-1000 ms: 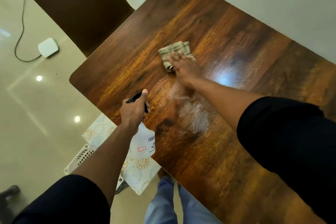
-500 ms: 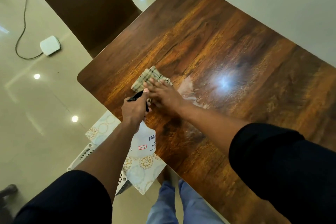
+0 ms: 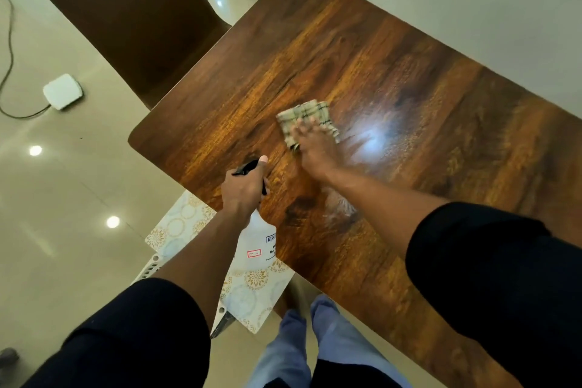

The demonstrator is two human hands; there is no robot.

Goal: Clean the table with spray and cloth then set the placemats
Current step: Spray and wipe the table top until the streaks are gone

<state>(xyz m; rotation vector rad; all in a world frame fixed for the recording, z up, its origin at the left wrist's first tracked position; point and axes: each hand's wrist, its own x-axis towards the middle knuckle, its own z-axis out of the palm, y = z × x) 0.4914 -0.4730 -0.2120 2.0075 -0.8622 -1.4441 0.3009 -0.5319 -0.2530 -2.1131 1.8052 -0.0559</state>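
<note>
Just one cloth [image 3: 307, 118], one bottle [image 3: 256, 241].

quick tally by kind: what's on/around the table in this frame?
Folded checked cloth, under right hand: 1
White plastic spray bottle, in left hand: 1
Patterned white-and-gold placemats, stacked, count unclear: at least 1
Dark brown chair: 1
Brown wooden table: 1
Total: at least 5

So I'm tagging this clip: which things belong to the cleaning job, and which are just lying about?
Job: spray bottle in the left hand; cloth under the right hand; table; placemats.
Lying about: chair; white box; cable.
</note>
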